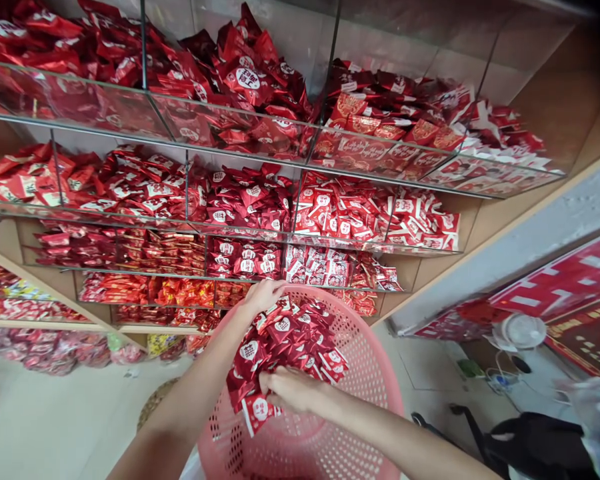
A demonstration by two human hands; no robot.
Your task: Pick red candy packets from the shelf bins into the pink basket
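A pink perforated plastic basket (380, 373) is in front of me, with a heap of small red wrapped packets (300, 333) inside, marked with white labels. My left hand (266, 295) is at the far rim of the basket, its fingers closed over the edge. Inside the basket, my right hand (291, 390) is low among the packets with its fingers curled on them. A red-and-white packet (258, 411) lies just below its fingertips. Exactly how many packets those fingers hold is hidden.
Behind the basket rises a wooden shelf unit (433, 267) with clear-fronted compartments full of red packets (250, 193). Bagged goods (45, 350) line the floor at left. A woven basket (155, 400) stands behind my left forearm. A black chair (535, 443) is at lower right.
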